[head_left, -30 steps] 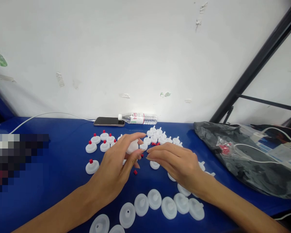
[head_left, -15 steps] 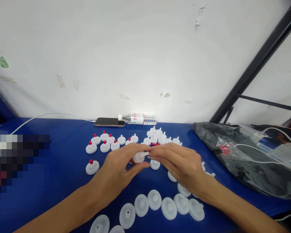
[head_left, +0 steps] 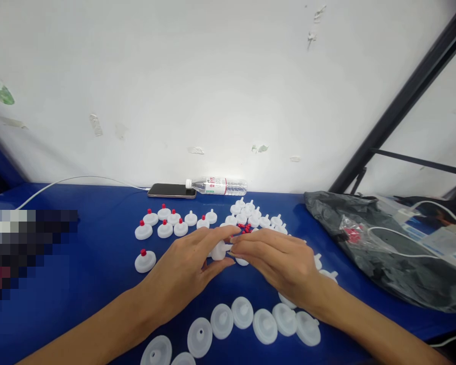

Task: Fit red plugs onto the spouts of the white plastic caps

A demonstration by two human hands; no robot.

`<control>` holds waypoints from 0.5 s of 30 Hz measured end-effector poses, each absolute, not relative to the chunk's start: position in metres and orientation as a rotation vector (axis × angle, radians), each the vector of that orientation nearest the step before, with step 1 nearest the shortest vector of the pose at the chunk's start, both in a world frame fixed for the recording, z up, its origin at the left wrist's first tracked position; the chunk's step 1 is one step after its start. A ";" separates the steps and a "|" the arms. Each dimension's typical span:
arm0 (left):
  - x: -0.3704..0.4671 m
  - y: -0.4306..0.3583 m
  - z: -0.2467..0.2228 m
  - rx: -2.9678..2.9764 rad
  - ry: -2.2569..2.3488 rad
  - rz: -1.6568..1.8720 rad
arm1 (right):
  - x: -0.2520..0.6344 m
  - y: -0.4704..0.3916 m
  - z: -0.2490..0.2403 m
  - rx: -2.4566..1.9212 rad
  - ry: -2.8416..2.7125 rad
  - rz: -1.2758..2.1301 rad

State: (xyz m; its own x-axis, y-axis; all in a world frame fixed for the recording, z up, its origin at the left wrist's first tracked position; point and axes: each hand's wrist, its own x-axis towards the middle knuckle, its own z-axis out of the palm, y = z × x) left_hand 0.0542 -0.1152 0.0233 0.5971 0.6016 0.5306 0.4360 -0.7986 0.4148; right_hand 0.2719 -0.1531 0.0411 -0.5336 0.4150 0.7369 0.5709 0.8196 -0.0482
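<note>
My left hand [head_left: 186, 256] is closed around a white plastic nozzle cap [head_left: 218, 251], tilted so its narrow spout points right. At the tip of that spout the fingers of my right hand [head_left: 277, 256] are pinched together; what lies between them is hidden. A small pile of red tip caps [head_left: 245, 228] lies just beyond my fingertips. Left of my hands stand several nozzle caps with red tips, such as this capped one [head_left: 145, 261]. Behind the red pile is a cluster of nozzle caps without red tips [head_left: 254, 219].
A curved row of upturned nozzle caps [head_left: 222, 321] lies in front on the blue table [head_left: 99, 243]. Against the wall are a phone [head_left: 171, 190] on a cable and a clear water bottle [head_left: 228, 186] on its side. A dark plastic bag [head_left: 383, 258] covers the right.
Both hands stay together at the nozzle cap, which has turned slightly with its spout tip nearer the right fingers. My right hand shifted a little, showing more of the red pile.
</note>
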 end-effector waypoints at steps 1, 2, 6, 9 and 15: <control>0.054 -0.115 0.022 2.601 0.846 0.978 | 0.272 -0.153 0.040 -0.721 -2.226 -0.248; 0.054 -0.115 0.022 2.620 0.831 0.965 | 0.272 -0.152 0.040 -0.723 -2.239 -0.243; 0.054 -0.116 0.019 2.650 0.775 0.951 | 0.273 -0.150 0.038 -0.707 -2.263 -0.236; 0.057 -0.119 0.021 2.516 0.781 1.003 | 0.273 -0.151 0.040 -0.694 -2.266 -0.259; 0.060 -0.121 0.032 1.933 0.922 1.068 | 0.272 -0.155 0.043 -0.706 -2.217 -0.292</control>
State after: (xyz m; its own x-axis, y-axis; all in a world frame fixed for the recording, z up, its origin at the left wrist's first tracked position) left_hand 0.0602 -0.1208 0.0321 0.3977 0.8428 0.3627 0.2354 -0.4757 0.8475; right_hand 0.2720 -0.1549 0.0428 -0.5451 0.3945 0.7398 0.5727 0.8196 -0.0150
